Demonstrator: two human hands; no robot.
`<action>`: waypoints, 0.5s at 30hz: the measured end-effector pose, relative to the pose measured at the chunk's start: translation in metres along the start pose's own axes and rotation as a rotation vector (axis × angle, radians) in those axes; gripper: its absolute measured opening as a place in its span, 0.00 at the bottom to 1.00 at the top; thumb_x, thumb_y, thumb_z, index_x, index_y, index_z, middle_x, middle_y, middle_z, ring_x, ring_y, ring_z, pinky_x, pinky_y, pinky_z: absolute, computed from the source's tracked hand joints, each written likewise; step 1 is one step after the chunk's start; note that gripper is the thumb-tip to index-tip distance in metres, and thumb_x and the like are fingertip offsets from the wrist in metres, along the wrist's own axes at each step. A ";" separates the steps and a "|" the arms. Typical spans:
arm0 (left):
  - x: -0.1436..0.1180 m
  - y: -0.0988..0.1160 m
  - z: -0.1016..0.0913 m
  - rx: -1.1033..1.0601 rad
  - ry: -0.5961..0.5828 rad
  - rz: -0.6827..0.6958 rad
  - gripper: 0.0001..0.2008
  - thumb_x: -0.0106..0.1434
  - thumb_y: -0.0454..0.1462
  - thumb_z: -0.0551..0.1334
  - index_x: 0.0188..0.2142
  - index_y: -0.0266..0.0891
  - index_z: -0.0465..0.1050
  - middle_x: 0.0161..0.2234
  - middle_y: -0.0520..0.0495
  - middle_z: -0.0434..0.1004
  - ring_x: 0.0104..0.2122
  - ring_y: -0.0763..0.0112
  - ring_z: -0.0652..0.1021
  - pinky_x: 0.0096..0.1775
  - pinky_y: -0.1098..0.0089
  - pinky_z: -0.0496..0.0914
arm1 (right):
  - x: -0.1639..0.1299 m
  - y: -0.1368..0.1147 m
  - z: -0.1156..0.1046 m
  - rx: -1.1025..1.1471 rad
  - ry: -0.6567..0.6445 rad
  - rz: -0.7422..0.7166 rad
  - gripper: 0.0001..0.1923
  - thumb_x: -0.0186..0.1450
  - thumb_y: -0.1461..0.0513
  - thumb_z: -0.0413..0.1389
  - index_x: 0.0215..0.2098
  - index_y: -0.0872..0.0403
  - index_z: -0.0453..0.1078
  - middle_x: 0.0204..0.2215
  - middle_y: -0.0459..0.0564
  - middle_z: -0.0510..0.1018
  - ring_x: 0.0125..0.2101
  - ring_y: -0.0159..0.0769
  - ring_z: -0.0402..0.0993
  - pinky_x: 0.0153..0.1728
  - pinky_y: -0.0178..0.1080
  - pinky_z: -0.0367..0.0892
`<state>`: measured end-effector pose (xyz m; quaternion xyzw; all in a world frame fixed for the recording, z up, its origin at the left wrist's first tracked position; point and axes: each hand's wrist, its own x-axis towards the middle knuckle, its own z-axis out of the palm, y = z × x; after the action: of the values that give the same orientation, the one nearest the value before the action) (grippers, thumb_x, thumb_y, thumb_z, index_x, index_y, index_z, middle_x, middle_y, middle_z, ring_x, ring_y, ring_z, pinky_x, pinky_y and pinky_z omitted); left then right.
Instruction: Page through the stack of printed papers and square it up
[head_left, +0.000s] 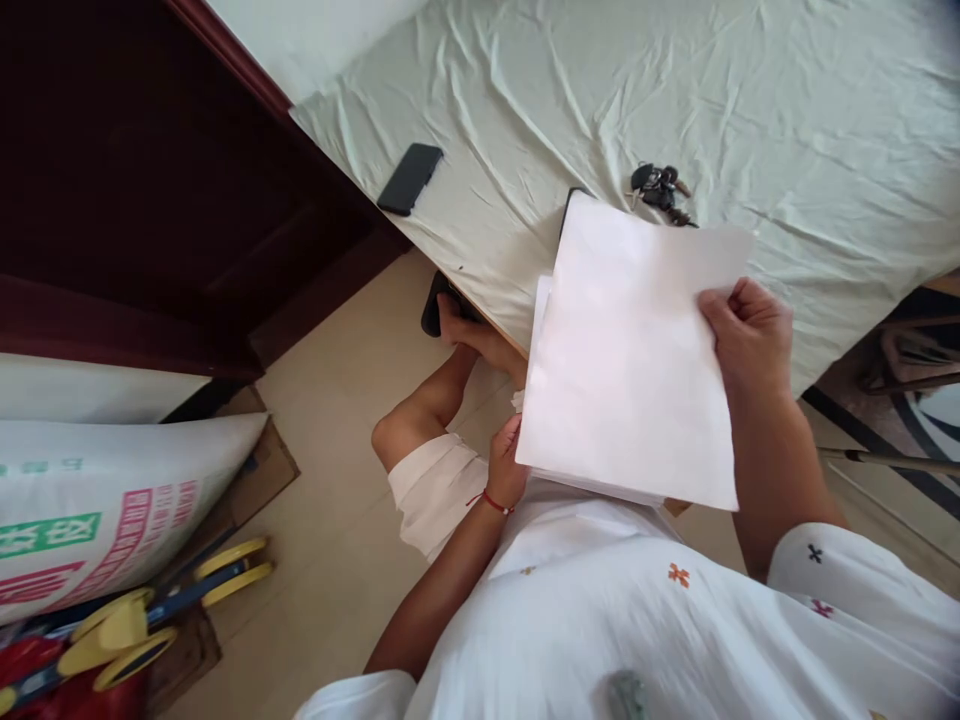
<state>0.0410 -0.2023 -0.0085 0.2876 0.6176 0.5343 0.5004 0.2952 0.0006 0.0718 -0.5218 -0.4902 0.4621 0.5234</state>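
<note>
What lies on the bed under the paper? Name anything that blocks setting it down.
The paper is held over the bed edge by the left hand and right hand. A dark flat object peeks from under its top edge, keys lie just beyond, and a phone lies farther left.

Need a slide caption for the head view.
Both hands, left hand and right hand, hold a stack of white paper beside a bed.

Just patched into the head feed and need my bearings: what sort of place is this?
Probably a room in a home: a table under a wrinkled cloth with a phone and keys, a printed sack on the tiled floor. Both hands hold sheets of paper.
</note>
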 end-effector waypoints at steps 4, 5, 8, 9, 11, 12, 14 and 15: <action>0.003 0.002 0.001 -0.118 0.005 -0.092 0.24 0.65 0.56 0.67 0.43 0.38 0.83 0.36 0.46 0.85 0.35 0.65 0.80 0.40 0.66 0.73 | -0.015 0.004 -0.006 -0.230 -0.056 0.045 0.08 0.65 0.58 0.64 0.32 0.54 0.72 0.23 0.42 0.69 0.22 0.27 0.57 0.23 0.35 0.50; 0.004 0.002 0.001 -0.138 0.007 -0.113 0.24 0.65 0.56 0.68 0.43 0.37 0.83 0.36 0.45 0.85 0.36 0.64 0.81 0.41 0.66 0.74 | -0.018 0.006 -0.007 -0.286 -0.057 0.049 0.09 0.66 0.58 0.64 0.33 0.54 0.73 0.23 0.42 0.68 0.22 0.27 0.56 0.23 0.35 0.50; 0.005 -0.001 0.000 -0.196 0.013 -0.157 0.24 0.64 0.56 0.68 0.42 0.38 0.83 0.37 0.45 0.86 0.40 0.61 0.83 0.44 0.66 0.75 | -0.027 0.009 -0.006 -0.385 -0.044 0.051 0.09 0.67 0.57 0.63 0.33 0.54 0.73 0.23 0.42 0.67 0.23 0.28 0.56 0.23 0.35 0.50; 0.005 -0.003 0.000 -0.215 0.011 -0.177 0.23 0.63 0.56 0.69 0.42 0.38 0.82 0.38 0.45 0.86 0.41 0.61 0.83 0.44 0.65 0.76 | -0.028 0.009 -0.004 -0.407 -0.039 0.051 0.09 0.67 0.57 0.62 0.33 0.54 0.73 0.23 0.42 0.67 0.23 0.28 0.56 0.23 0.35 0.50; 0.006 -0.007 -0.002 -0.228 0.018 -0.219 0.24 0.62 0.56 0.69 0.42 0.38 0.82 0.38 0.45 0.86 0.41 0.60 0.83 0.45 0.65 0.76 | -0.030 0.010 0.001 -0.457 -0.027 0.041 0.10 0.67 0.57 0.62 0.32 0.53 0.72 0.22 0.42 0.66 0.23 0.28 0.55 0.23 0.35 0.50; 0.007 -0.010 -0.003 -0.220 0.034 -0.236 0.24 0.61 0.57 0.70 0.42 0.38 0.82 0.39 0.45 0.86 0.41 0.60 0.83 0.45 0.65 0.76 | -0.030 0.010 0.003 -0.483 -0.017 0.037 0.09 0.67 0.56 0.61 0.32 0.53 0.72 0.22 0.42 0.66 0.23 0.29 0.55 0.23 0.35 0.51; 0.007 -0.014 -0.006 -0.190 0.098 -0.247 0.25 0.59 0.57 0.72 0.42 0.38 0.82 0.40 0.45 0.86 0.43 0.60 0.83 0.46 0.65 0.76 | -0.029 0.012 0.006 -0.529 0.009 0.026 0.10 0.67 0.55 0.62 0.31 0.51 0.72 0.22 0.43 0.65 0.23 0.30 0.55 0.23 0.35 0.51; 0.007 -0.016 -0.007 -0.173 0.119 -0.246 0.26 0.58 0.57 0.72 0.43 0.38 0.82 0.41 0.44 0.86 0.44 0.60 0.83 0.48 0.65 0.76 | -0.028 0.013 0.007 -0.537 0.004 0.028 0.11 0.67 0.54 0.62 0.30 0.50 0.71 0.22 0.43 0.65 0.23 0.31 0.56 0.22 0.35 0.51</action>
<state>0.0346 -0.2030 -0.0259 0.1337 0.6283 0.5363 0.5475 0.2860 -0.0268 0.0573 -0.6495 -0.5869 0.3217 0.3608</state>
